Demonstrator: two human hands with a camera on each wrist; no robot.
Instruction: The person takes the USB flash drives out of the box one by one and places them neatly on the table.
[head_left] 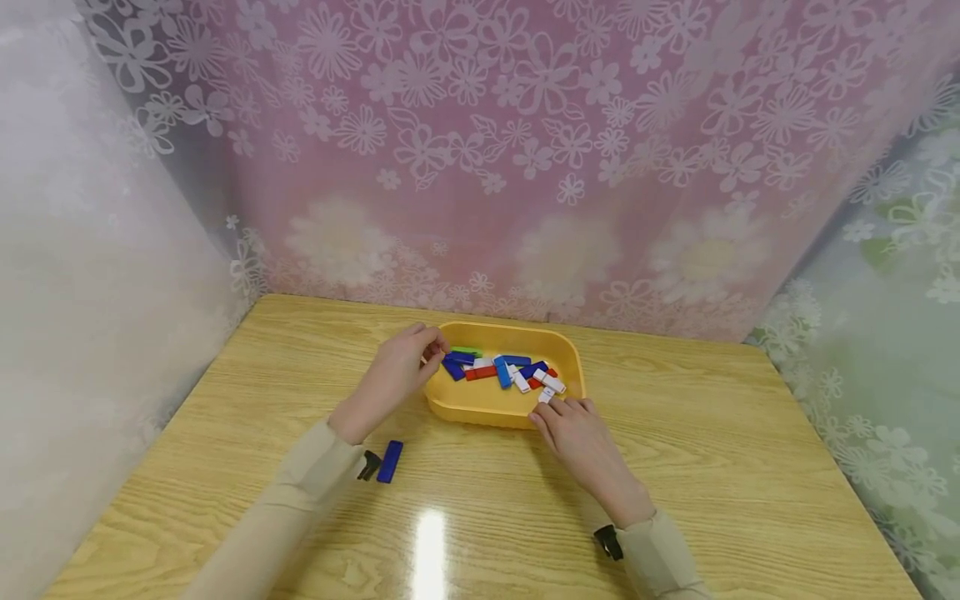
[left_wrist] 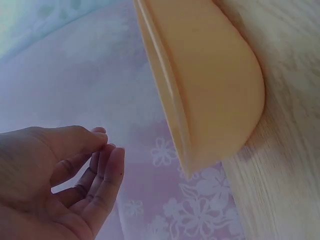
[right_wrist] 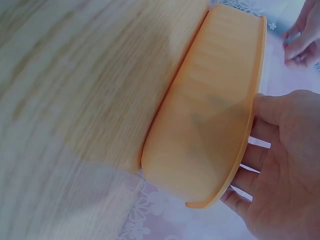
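A yellow plastic tray (head_left: 504, 414) stands on the table, holding several small flat sticks in blue, red, white and green. My right hand (head_left: 581, 437) grips its near right rim, thumb on the outer wall and fingers over the inside. A white stick (head_left: 547, 395) lies beside those fingers. Over the tray's left end is my left hand (head_left: 401, 371), fingers bent and thumb tip meeting a fingertip. In the left wrist view nothing shows in that left hand (left_wrist: 75, 175). Just by its fingertips in the head view is a dark blue stick (head_left: 461, 358).
One loose dark blue stick (head_left: 390, 462) lies on the wooden table (head_left: 480, 500) in front of the tray, close to the left wrist. Flower-patterned curtains (head_left: 465, 167) hang at the back and on both sides.
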